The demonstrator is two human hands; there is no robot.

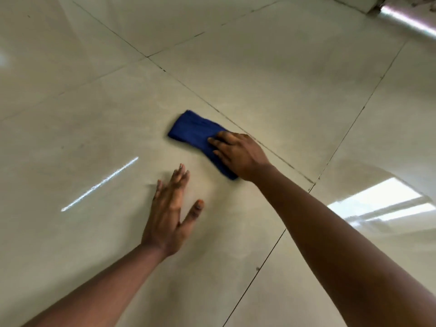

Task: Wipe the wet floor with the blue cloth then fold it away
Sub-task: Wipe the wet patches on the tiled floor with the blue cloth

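The blue cloth (193, 131), folded into a narrow pad, lies flat on the glossy beige tiled floor (94, 128) near the middle of the view. My right hand (238, 154) presses down on the cloth's near end, fingers spread over it and covering that part. My left hand (172, 215) rests flat on the tile to the left and nearer to me, fingers apart, holding nothing and apart from the cloth.
Dark grout lines (271, 149) cross the floor just right of the cloth. A bright window reflection (382, 206) shines on the tile at right. A shiny metal bar (408, 20) sits at the top right corner by a wall edge.
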